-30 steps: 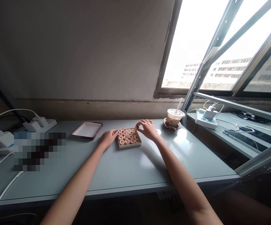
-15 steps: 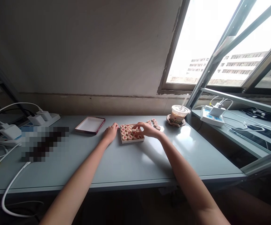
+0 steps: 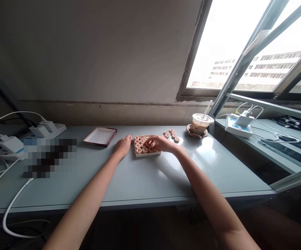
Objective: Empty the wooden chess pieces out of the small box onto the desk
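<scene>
Round wooden Chinese chess pieces [image 3: 139,150] with red characters lie packed in rows in a shallow, pale open box [image 3: 147,155]. My right hand [image 3: 163,143] reaches over the box's right half, fingers apart and touching the tops of pieces; it hides several of them. Beside the box's left edge rests my left hand [image 3: 123,145], its fingers curled closed. Whatever it may hold is hidden. Behind and right of my right hand, several loose chess pieces [image 3: 173,134] lie on the grey desk [image 3: 140,180].
A dark red box lid [image 3: 100,136] lies inside-up at left. A lidded drink cup [image 3: 201,125] with a straw stands on a brown coaster [image 3: 189,131] at back right. Power strips with white chargers [image 3: 11,144] and cables occupy the left side and the right shelf [image 3: 275,146].
My right hand has shifted a little left across the pieces, its fingers now lower and flatter. My left hand stays beside the box. The view has tilted slightly.
</scene>
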The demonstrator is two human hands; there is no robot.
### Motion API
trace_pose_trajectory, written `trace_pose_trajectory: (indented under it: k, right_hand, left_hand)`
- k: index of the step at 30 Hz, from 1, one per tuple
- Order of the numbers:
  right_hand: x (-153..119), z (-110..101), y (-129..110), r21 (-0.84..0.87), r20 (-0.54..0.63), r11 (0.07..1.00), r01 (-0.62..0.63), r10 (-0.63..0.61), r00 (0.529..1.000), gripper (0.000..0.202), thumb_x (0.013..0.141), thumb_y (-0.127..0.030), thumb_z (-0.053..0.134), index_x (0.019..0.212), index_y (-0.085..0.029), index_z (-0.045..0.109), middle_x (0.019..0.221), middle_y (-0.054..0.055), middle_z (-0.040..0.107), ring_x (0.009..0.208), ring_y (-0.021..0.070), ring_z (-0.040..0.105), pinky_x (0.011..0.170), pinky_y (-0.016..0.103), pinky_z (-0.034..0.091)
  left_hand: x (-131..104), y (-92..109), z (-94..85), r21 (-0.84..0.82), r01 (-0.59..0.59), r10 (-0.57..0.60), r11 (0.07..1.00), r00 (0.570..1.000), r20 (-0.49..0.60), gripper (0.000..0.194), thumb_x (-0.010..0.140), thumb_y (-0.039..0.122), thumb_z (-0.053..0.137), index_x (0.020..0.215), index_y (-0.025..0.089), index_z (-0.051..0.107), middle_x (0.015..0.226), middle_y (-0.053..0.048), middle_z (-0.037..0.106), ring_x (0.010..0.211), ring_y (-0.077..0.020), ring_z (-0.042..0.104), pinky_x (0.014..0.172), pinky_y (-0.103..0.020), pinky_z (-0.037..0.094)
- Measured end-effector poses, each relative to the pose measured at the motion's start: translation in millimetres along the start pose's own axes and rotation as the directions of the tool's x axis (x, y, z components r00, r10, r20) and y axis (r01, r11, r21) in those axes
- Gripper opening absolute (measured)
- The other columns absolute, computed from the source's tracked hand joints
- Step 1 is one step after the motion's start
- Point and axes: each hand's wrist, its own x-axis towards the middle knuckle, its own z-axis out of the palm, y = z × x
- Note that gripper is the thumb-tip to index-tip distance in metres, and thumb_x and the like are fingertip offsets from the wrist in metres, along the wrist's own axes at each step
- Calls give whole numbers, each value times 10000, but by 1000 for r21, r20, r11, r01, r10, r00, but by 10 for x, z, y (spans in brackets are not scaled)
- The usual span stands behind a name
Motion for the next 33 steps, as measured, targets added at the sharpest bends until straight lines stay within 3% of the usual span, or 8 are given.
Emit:
trace_pose_trajectory:
  k: [8,11,13,16,19,25,30,33]
  right_hand:
    - [26,3,80,-50,-139,998,-36,29,990,159,775,-200,634,928,-213,670,934,14,653,808,135,573,735,225,390]
    - [-32,-99,184,-31,-222,998,-47,38,974,152,810,-290,622,934,-205,644,971,19,647,882,145,570,771,239,387]
    - [-116,-174,276,-129,-280,979,-160,119,953,143,832,-319,597,909,-204,630,973,23,644,934,167,559,808,272,370]
    - [-254,-228,440,-337,-301,866,-370,273,914,122,841,-298,576,880,-186,607,1002,54,638,993,214,541,845,323,338]
    - [-310,-191,580,-418,-317,778,-470,360,877,170,864,-243,514,1006,-160,557,1075,102,620,978,225,548,817,321,332]
    - [-258,-128,594,-434,-303,781,-448,342,890,166,880,-195,457,1023,-154,531,1015,88,637,846,187,566,771,304,310]
    - [-302,-192,580,-469,-404,730,-498,324,855,176,858,-297,532,969,-186,612,1049,93,624,1015,244,497,848,358,275]
    - [-328,-200,603,-470,-372,709,-525,380,847,213,852,-342,549,977,-195,641,1065,102,616,1026,258,480,859,382,271]
  left_hand:
    - [-15,27,-16,34,9,-9,999,1000,2,310,959,334,272,1014,221,555,949,-79,679,838,-223,623,658,-266,374]
    - [-19,37,-27,21,4,-4,1000,1000,-7,304,953,347,301,1027,215,564,955,-88,682,859,-229,626,675,-269,383]
    - [-19,41,-29,26,0,1,1000,1000,-9,314,953,344,297,1028,212,571,950,-90,684,862,-231,626,668,-269,384]
    - [-23,47,-28,32,-4,4,999,1000,-7,329,949,332,288,1011,209,587,939,-93,685,851,-230,624,649,-267,375]
    - [-31,54,-36,7,-18,18,1000,1000,-17,318,936,339,314,956,209,603,923,-91,685,838,-227,617,626,-264,352]
    - [-29,23,-40,-99,-55,53,994,998,-29,355,919,361,313,801,208,611,827,-79,684,756,-217,599,584,-268,303]
    - [-13,-8,-9,-147,-60,54,987,998,-44,326,894,376,364,830,208,637,856,-85,695,773,-227,601,601,-269,314]
    - [-15,-2,-13,-147,-56,51,988,998,-34,328,895,372,361,852,206,641,863,-88,696,774,-227,599,600,-268,313]
